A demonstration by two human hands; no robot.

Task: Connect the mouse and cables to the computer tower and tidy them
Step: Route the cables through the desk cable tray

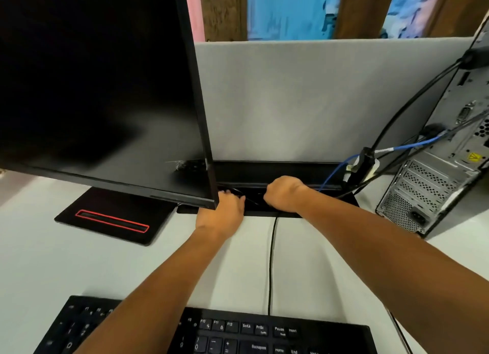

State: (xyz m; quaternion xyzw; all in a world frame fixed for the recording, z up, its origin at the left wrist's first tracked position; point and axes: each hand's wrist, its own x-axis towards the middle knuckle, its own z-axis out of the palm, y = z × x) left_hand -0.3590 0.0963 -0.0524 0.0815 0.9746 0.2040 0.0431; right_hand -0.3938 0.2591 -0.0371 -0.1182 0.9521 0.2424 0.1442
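You are working at the black cable trough (280,168) that runs along the back of the desk (66,261), and everything else is best placed from it. The monitor (100,89) is hanging over the trough's left end, hiding part of it. The computer tower (434,179) is standing just right of the trough with its rear ports turned toward you, probably so the plugs stay reachable; black cables (412,99) and a blue cable (412,144) are running from it down into the trough's right end. The keyboard (238,335) is lying well in front of the trough, its cable (270,261) leading straight back into the opening. Your right hand (284,193) is curling down into the trough, seemingly pinching a thin black cord (250,200). Your left hand (225,208) is reaching in beside it; I cannot tell whether its fingers are gripping. No mouse is showing.
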